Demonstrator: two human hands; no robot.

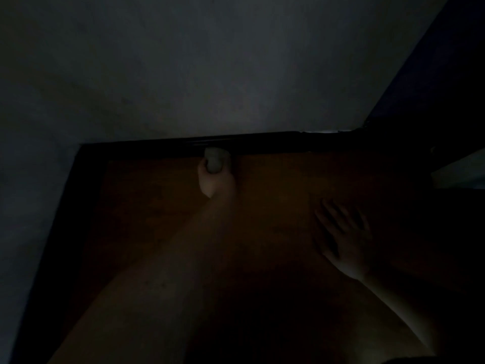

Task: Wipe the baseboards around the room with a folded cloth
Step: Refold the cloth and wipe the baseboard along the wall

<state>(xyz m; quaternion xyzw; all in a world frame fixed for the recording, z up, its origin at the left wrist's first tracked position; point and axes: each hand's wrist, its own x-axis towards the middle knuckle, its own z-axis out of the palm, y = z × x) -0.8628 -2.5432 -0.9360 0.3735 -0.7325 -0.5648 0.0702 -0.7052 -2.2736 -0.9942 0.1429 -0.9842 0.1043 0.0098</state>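
Left hand [214,179] gripping pale folded cloth [215,159], apparently pressed against dark baseboard [262,141] at floor edge. Right hand [343,237] flat on wooden floor [147,200], fingers spread wide.

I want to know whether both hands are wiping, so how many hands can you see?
2: the left hand grips the cloth at the baseboard; the right hand rests flat on the floor.

- The left hand [215,179] presses the cloth [215,160] against the dark baseboard [262,141], which blocks forward travel.
- Left of the grip, the side baseboard [78,193] closes the corner.
- Right of it, bare floor [275,179] runs alongside.
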